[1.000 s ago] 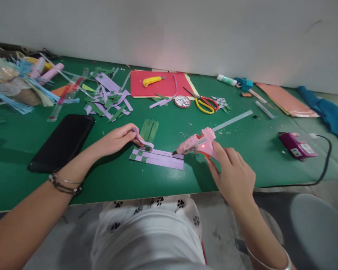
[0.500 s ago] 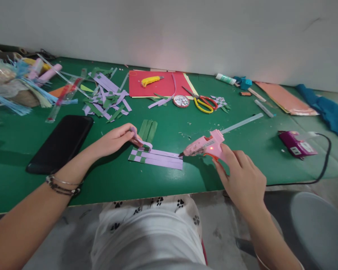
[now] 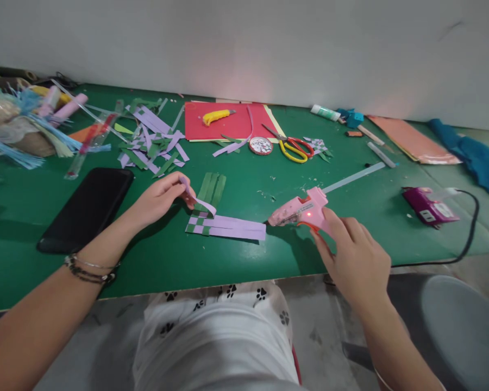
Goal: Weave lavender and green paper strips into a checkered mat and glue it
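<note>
A small woven piece of purple and green paper strips (image 3: 236, 227) lies on the green table, checkered at its left end. Its green strips (image 3: 212, 188) stretch away toward the back, the purple ones to the right. My left hand (image 3: 167, 196) pinches the end of one purple paper strip (image 3: 206, 205), which is folded back and curls above the weave. In my right hand (image 3: 356, 252) is a pink glue gun (image 3: 301, 211) with a red light on and a clear glue stick (image 3: 354, 177) out of its back. The nozzle is at the right end of the purple strips.
A black phone (image 3: 87, 209) lies left of the weave. Behind are a heap of paper strips (image 3: 155, 136), red paper (image 3: 195, 122) with a yellow cutter (image 3: 218, 116), and scissors (image 3: 289, 150). To the right sits a purple power box (image 3: 427, 206) with a black cord.
My left hand has drawn slightly left with the purple strip. The glue gun has shifted a little right, its nozzle drawing back from the strips, whose right end now lifts slightly.
</note>
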Available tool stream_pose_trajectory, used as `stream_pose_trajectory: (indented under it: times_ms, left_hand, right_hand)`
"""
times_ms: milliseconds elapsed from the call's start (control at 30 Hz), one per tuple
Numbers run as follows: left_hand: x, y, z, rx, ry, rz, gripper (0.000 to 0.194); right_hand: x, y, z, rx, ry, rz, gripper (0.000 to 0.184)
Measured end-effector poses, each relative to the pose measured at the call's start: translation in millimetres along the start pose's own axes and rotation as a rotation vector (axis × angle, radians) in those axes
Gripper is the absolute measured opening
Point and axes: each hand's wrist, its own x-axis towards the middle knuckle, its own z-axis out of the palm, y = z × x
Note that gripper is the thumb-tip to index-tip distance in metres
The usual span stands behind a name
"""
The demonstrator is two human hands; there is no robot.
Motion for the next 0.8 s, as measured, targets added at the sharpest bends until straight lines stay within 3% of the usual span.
stream_pose_trajectory:
  times_ms: [133, 300, 433, 500, 633, 733, 800]
  left_hand:
    - [-0.9, 0.3, -0.7, 0.033, -0.018, 0.011, 0.013]
    - [-0.7, 0.2, -1.2, 0.065, -0.018, 0.028, 0.013]
    - [-0.1, -0.7, -1.0, 0.123, -0.029, 0.044, 0.010]
    - [-0.5, -0.5, -0.8, 0.143, -0.032, 0.060, 0.008]
    - [-2.4, 1.4, 0.4, 0.200, -0.046, 0.093, 0.009]
    - [-3.1, 1.5, 2.6, 0.252, -0.042, 0.093, 0.013]
    - [-3.1, 0.5, 4.6, 0.267, -0.039, 0.088, 0.016]
  right_hand:
    - [-0.1, -0.7, -1.0, 0.076, -0.014, 0.071, 0.032]
    - [-0.2, 8.2, 2.1, 0.262, -0.024, 0.278, 0.042]
    - [0.6, 32.2, 24.5, 0.313, -0.001, 0.445, 0.041]
    - [0.9, 47.0, 40.1, 0.296, -0.077, 0.492, 0.038]
    - [4.6, 66.6, 55.8, 0.124, -0.193, 0.434, 0.039]
    - [15.9, 58.3, 42.2, 0.006, -0.123, 0.360, 0.045]
    - [28.3, 37.5, 26.2, 0.114, -0.048, 0.301, 0.043]
